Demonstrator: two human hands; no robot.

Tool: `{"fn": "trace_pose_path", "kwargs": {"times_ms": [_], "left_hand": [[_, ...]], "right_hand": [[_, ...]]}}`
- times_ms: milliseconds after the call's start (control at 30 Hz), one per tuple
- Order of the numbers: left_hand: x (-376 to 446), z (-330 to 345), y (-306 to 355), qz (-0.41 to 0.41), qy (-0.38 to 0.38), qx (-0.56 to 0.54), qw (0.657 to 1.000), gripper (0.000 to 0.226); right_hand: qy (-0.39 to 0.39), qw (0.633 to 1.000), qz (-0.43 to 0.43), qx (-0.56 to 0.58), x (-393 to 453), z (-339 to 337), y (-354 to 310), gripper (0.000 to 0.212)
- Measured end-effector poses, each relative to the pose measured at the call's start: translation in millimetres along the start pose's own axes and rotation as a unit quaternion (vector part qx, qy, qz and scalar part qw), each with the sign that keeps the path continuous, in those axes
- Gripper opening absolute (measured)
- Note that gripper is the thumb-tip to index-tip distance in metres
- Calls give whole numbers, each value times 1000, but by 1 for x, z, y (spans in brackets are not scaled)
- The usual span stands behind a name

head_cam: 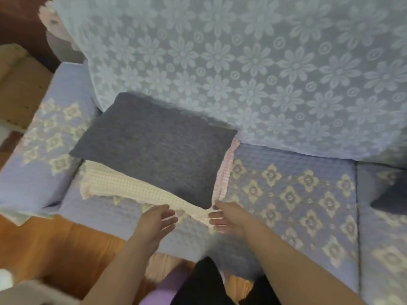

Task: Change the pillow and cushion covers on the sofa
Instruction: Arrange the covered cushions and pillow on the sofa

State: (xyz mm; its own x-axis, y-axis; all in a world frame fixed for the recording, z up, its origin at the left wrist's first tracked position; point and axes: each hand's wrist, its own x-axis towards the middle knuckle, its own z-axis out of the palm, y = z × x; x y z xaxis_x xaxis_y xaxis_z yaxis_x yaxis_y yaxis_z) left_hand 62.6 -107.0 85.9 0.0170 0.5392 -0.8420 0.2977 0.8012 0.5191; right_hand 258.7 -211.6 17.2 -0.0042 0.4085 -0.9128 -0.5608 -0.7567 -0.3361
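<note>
- Two bare hands reach over the front edge of the sofa point(286, 194) seat, near the seat's left end.
- Left hand point(157, 219) hovers palm inward with fingers straight and slightly spread, holding nothing; its fingertips are just beside the checked cloth, and whether they touch it I cannot tell.
- Right hand point(224, 217) lies at the near corner of the pillow, fingers loosely curled toward the cloth's gathered corner; they touch or all but touch it, but the blur hides whether they pinch it.
- Grey pillow point(154, 150) lies flat on the seat's left end, its far edge against the backrest and its left corner near the armrest.
- Cream checked cloth point(123, 183) lies under the pillow's front edge, running from the seat's left side to the near corner between the hands.
- Pink checked cloth point(226, 168) shows as a strip along the pillow's right edge, meeting the cream cloth at that same corner.
- Lace throw point(264, 73) with a daisy pattern covers the backrest.
- Quilted lilac cover with diamond flowers lies over the seat and the left armrest point(44, 150).
- Dark cushion point(392, 199) sits at the right edge, on the next seat section, only partly seen.
- Wooden floor point(66, 249) shows below the seat's front edge, at lower left.
</note>
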Motion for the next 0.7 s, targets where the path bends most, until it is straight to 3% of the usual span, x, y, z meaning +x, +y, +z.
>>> {"fn": "trace_pose_path", "kwargs": {"times_ms": [67, 133, 200, 233, 300, 367, 433, 467, 500, 567, 633, 700], "left_hand": [[-3, -23, 14, -3, -21, -5, 1000, 21], [-8, -37, 30, 16, -34, 7, 999, 19], [-17, -42, 48, 101, -25, 72, 992, 15], [-25, -41, 59, 185, -12, 122, 975, 18], [-50, -35, 90, 400, 13, 218, 890, 32], [-82, -25, 131, 597, 12, 292, 747, 60], [-119, -11, 176, 707, -2, 309, 637, 69], [-139, -5, 197, 736, -21, 291, 611, 60], [-159, 1, 214, 755, -41, 258, 601, 45], [-193, 12, 230, 762, -72, 184, 617, 20], [-219, 31, 226, 728, -112, 127, 664, 14], [-234, 55, 210, 705, -144, 103, 687, 14]], "right_hand": [[26, 996, -16, 85, 4, 47, 3, 30], [108, 981, -101, 128, -1, 76, -6, 27], [163, 965, -188, 88, -26, 91, -37, 27], [171, 956, -228, 72, -48, 98, -61, 28], [161, 935, -313, 50, -104, 112, -114, 29], [143, 906, -398, 12, -174, 129, -158, 35], [129, 874, -466, -40, -243, 143, -178, 38], [129, 859, -493, -53, -273, 147, -182, 40], [136, 842, -518, -63, -301, 150, -182, 45], [176, 793, -580, -65, -337, 145, -176, 51], [228, 742, -629, -46, -355, 126, -165, 39], [268, 721, -638, -40, -368, 101, -150, 19]]}}
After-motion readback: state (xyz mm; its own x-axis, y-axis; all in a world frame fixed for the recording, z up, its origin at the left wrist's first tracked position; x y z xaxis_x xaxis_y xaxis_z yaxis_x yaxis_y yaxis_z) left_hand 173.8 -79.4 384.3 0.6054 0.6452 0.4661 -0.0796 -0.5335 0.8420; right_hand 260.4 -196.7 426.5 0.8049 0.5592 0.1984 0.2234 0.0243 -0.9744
